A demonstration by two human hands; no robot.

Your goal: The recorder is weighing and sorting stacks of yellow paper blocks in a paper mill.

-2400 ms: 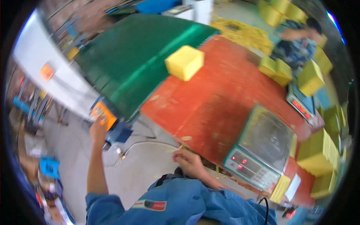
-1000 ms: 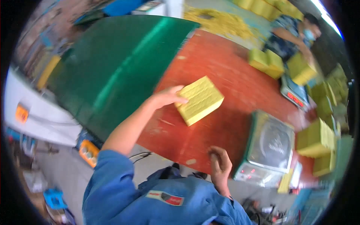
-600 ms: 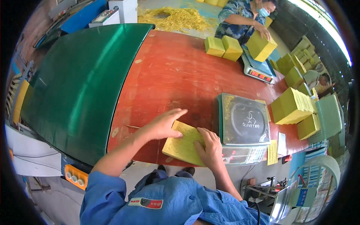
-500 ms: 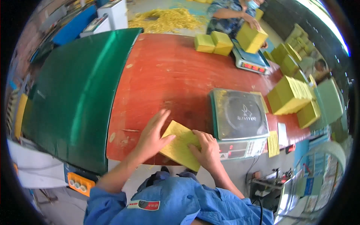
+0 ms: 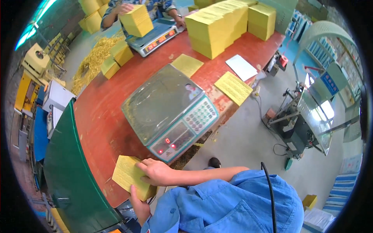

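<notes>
Block (image 5: pixel 127 174) lies against left hand (image 5: pixel 140 206) and right hand (image 5: pixel 158 173).

I note bright lighting, with a glaring strip (image 5: pixel 35 25) at upper left and glare on a shiny panel (image 5: pixel 326 112). Fisheye distortion bends edges toward the black rim, where detail softens

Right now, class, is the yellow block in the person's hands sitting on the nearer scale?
No, the right hand and left hand hold the yellow block beside the nearer scale.
</notes>
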